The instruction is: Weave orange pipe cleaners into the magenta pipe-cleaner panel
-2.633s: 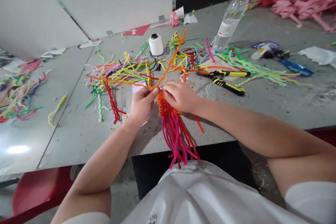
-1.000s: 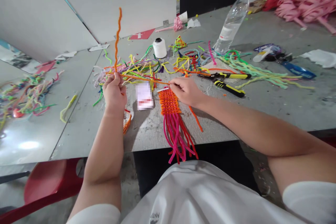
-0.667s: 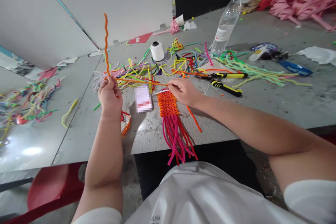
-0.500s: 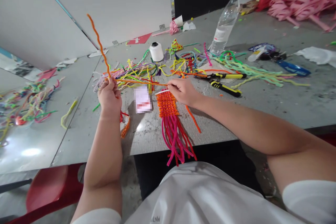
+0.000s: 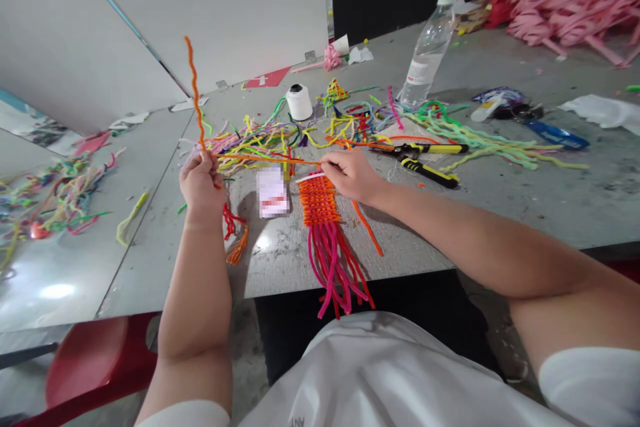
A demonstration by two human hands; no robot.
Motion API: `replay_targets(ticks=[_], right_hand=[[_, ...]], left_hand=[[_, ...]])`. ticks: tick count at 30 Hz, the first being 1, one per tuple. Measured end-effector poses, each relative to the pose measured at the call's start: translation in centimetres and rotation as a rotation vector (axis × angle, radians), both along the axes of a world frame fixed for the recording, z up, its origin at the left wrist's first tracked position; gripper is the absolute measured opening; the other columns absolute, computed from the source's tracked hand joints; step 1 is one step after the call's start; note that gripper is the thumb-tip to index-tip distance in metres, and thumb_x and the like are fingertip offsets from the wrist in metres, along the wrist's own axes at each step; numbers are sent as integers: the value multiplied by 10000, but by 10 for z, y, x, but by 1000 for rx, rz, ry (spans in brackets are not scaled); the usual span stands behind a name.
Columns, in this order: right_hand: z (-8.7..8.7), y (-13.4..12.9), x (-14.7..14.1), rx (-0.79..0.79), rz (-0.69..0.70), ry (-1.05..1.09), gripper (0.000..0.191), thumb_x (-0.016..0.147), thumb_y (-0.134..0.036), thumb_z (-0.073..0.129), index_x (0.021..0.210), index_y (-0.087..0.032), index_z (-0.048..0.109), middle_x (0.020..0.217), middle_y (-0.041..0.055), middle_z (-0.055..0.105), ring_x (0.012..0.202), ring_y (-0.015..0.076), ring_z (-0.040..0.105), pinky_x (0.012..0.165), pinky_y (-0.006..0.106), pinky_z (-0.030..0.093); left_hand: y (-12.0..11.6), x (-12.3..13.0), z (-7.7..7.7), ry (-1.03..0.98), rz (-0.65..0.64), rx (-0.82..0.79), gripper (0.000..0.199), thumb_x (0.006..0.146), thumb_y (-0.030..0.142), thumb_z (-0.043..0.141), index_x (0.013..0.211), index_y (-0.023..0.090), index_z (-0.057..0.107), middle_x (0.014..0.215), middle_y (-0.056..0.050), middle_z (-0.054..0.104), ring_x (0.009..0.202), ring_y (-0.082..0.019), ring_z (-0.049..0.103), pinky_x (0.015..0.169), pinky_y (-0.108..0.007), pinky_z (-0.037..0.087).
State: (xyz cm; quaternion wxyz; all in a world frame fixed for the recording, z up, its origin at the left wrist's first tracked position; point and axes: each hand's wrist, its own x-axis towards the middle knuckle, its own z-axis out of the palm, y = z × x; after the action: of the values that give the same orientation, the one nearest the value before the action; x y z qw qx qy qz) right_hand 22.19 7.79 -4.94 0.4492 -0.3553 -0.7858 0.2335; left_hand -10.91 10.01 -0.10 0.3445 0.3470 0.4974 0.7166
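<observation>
An orange pipe cleaner (image 5: 267, 159) stretches taut between my hands, its loose end standing up above the left one. My left hand (image 5: 200, 173) is closed in a pinch around it. My right hand (image 5: 347, 177) pinches its other stretch beside the top edge of a woven orange and pink piece (image 5: 319, 201). Pink and red strands (image 5: 331, 260) hang from that piece over the table's front edge. A white strip (image 5: 310, 177) lies across its top, partly hidden by my right fingers. Another orange piece (image 5: 369, 230) slants out below my right hand.
Yellow-and-black pliers (image 5: 430, 160) lie right of my right hand. Behind are mixed coloured pipe cleaners (image 5: 260, 137), a white thread spool (image 5: 299, 103) and a water bottle (image 5: 427, 50). A white card (image 5: 273, 191) lies between my hands, a red tassel (image 5: 235, 223) near my left wrist.
My left hand has moved slightly left and down, still gripping the orange pipe cleaner; its raised end has swung more upright. My right hand has stayed nearly still.
</observation>
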Motion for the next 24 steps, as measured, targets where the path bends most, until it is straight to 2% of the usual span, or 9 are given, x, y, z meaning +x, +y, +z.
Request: replay_targets(ticks=[5, 12, 17, 24], right_hand=[[3, 2, 4, -6, 5, 1, 227, 962, -273, 481, 748, -225, 539, 662, -9, 519, 665, 166, 478, 705, 330, 369], [5, 4, 4, -18, 35, -7, 204, 961, -270, 485, 777, -225, 561, 711, 10, 582, 704, 180, 520, 715, 333, 385], [5, 7, 7, 14, 46, -54, 212, 979, -272, 472, 781, -236, 539, 735, 19, 584, 737, 191, 547, 742, 340, 399], [0, 18, 12, 102, 48, -205, 200, 967, -223, 490, 771, -236, 526, 766, 41, 597, 745, 204, 534, 755, 353, 398]], left_hand=[[-1, -1, -1, -7, -53, 2, 320, 932, 255, 821, 728, 184, 584, 669, 46, 564, 500, -33, 467, 369, -155, 235], [0, -5, 0, -5, -66, 4, 357, 942, 252, 811, 696, 190, 560, 622, 51, 525, 467, -37, 411, 377, -168, 231], [-1, -4, 2, 10, -63, 14, 358, 981, 250, 751, 693, 194, 547, 629, 44, 511, 502, -43, 441, 407, -153, 265], [4, -9, -9, 105, -42, -13, 362, 933, 171, 761, 636, 175, 555, 598, 36, 503, 480, -39, 377, 407, -149, 222]])
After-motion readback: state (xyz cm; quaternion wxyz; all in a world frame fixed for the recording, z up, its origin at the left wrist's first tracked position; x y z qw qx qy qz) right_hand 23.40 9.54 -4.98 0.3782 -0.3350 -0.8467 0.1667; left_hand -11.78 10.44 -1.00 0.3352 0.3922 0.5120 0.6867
